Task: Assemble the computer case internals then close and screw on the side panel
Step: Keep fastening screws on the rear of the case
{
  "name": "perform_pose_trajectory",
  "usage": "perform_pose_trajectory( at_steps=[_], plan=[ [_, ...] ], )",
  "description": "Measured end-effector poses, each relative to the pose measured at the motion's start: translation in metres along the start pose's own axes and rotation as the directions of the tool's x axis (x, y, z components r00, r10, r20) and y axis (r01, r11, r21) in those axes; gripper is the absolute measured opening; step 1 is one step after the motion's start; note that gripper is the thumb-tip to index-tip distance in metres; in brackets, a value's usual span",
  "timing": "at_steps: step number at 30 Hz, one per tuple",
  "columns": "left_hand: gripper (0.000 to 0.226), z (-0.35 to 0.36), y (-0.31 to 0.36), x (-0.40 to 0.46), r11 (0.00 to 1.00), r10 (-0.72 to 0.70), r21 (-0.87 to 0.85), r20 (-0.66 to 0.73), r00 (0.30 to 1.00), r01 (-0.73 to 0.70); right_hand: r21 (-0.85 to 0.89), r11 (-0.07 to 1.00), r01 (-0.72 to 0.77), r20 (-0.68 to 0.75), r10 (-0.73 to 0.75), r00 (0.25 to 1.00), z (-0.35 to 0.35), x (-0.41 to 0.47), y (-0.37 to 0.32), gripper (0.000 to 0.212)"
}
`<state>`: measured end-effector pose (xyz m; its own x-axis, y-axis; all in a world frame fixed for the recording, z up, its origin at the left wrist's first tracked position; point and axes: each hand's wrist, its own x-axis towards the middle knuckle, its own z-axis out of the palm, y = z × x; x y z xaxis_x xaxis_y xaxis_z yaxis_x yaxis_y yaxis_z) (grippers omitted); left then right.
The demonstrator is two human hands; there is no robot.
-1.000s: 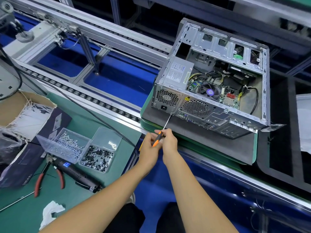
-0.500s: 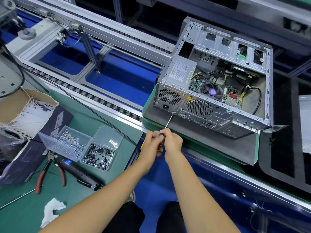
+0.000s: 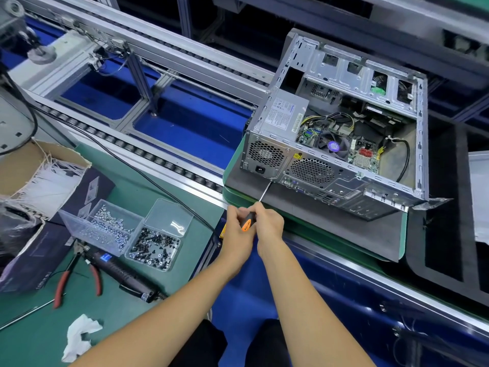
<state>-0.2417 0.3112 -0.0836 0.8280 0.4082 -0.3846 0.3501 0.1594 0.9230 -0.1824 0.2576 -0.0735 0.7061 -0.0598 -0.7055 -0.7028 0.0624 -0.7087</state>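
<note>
Computer case (image 3: 341,165) near dark pad's (image 3: 312,223) edge

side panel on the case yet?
No, the computer case lies open-sided, its fan and cables exposed, while both hands grip the screwdriver at its rear.

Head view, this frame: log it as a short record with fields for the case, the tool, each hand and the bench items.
case: open grey metal computer case on its side on a dark mat, side panel off
tool: orange-and-black-handled screwdriver, tip at the case's rear lower edge
left hand: left hand holds the handle in its grip
right hand: right hand pinches the handle
bench: clear plastic screw boxes; red-handled pliers; black electric driver
</note>
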Motion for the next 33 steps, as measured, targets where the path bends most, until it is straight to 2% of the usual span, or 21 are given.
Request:
perform_pose_trajectory(
  at_steps=[2, 4, 5, 7, 9, 11, 14, 17, 18, 20, 22, 23, 25, 27, 30, 31, 33],
  plan=[
    [0.025, -0.001, 0.0, -0.003, 0.991, -0.048, -0.125, 0.05, 0.998, 0.054, -0.014, 1.0, 0.0, -0.046, 0.0, 0.999, -0.001, 0.002, 0.001, 0.008],
    [0.023, -0.002, -0.001, -0.004, 0.934, -0.178, -0.29, 0.131, 0.975, 0.209, 0.005, 0.999, -0.034, -0.033, 0.034, 0.999, -0.001, 0.003, 0.002, 0.009],
    [0.027, -0.003, -0.002, -0.004, 0.906, -0.241, -0.312, 0.171, 0.955, 0.285, 0.037, 0.998, -0.05, -0.014, 0.051, 0.999, 0.0, 0.002, 0.002, 0.009],
    [0.042, -0.005, -0.003, -0.004, 0.915, -0.302, -0.206, 0.217, 0.928, 0.346, 0.057, 0.997, -0.059, -0.002, 0.059, 0.998, -0.001, 0.002, 0.002, 0.008],
    [0.038, -0.002, 0.0, -0.006, 0.966, -0.221, -0.088, 0.204, 0.954, 0.242, 0.046, 0.997, -0.06, 0.023, 0.058, 0.998, -0.004, 0.001, 0.002, 0.013],
    [0.023, -0.001, 0.0, -0.006, 0.995, -0.094, -0.027, 0.139, 0.986, 0.099, 0.055, 0.996, -0.073, 0.051, 0.07, 0.996, -0.006, -0.001, 0.001, 0.017],
    [0.006, -0.001, -0.001, -0.007, 0.992, 0.103, 0.071, 0.073, 0.992, -0.108, -0.029, 1.0, -0.013, -0.005, 0.013, 1.0, -0.005, -0.001, 0.002, 0.008],
    [0.014, 0.003, 0.004, -0.009, 0.983, 0.14, 0.119, 0.034, 0.99, -0.143, -0.037, 0.999, -0.004, -0.029, 0.003, 1.0, 0.0, -0.001, -0.002, 0.008],
    [0.017, 0.005, 0.007, -0.008, 0.993, 0.091, 0.073, 0.025, 0.996, -0.092, -0.028, 1.0, -0.015, -0.037, 0.014, 0.999, 0.001, -0.001, -0.004, 0.009],
    [0.025, 0.003, 0.01, -0.007, 0.984, -0.076, -0.155, 0.084, 0.994, 0.089, -0.025, 0.999, -0.034, -0.048, 0.032, 0.998, 0.003, -0.001, -0.008, 0.011],
    [0.03, 0.0, 0.01, -0.007, 0.867, -0.202, -0.406, 0.246, 0.948, 0.29, -0.037, 0.998, -0.053, -0.028, 0.052, 0.998, 0.001, 0.0, -0.01, 0.011],
    [0.037, -0.002, 0.009, -0.008, 0.821, -0.239, -0.444, 0.307, 0.921, 0.36, -0.043, 0.997, -0.063, -0.019, 0.063, 0.998, 0.0, -0.001, -0.011, 0.012],
    [0.053, -0.001, 0.008, -0.008, 0.812, -0.283, -0.406, 0.355, 0.891, 0.419, -0.099, 0.992, -0.084, -0.042, 0.08, 0.996, -0.004, -0.003, -0.013, 0.016],
    [0.048, 0.001, 0.01, -0.007, 0.879, -0.248, -0.32, 0.324, 0.913, 0.352, -0.134, 0.986, -0.094, -0.047, 0.089, 0.995, -0.006, -0.006, -0.014, 0.019],
    [0.028, 0.003, 0.011, -0.003, 0.975, -0.138, -0.148, 0.181, 0.974, 0.166, -0.128, 0.991, -0.023, -0.057, 0.016, 0.998, -0.006, -0.008, -0.016, 0.027],
    [0.023, 0.002, 0.009, -0.002, 0.982, -0.121, -0.126, 0.135, 0.983, 0.138, -0.194, 0.981, 0.009, -0.093, -0.027, 0.995, -0.006, -0.01, -0.016, 0.028],
    [0.022, 0.001, 0.007, -0.001, 0.986, -0.104, -0.122, 0.098, 0.99, 0.115, -0.463, 0.884, 0.064, -0.234, -0.192, 0.953, -0.006, -0.014, -0.015, 0.028]
  ],
)
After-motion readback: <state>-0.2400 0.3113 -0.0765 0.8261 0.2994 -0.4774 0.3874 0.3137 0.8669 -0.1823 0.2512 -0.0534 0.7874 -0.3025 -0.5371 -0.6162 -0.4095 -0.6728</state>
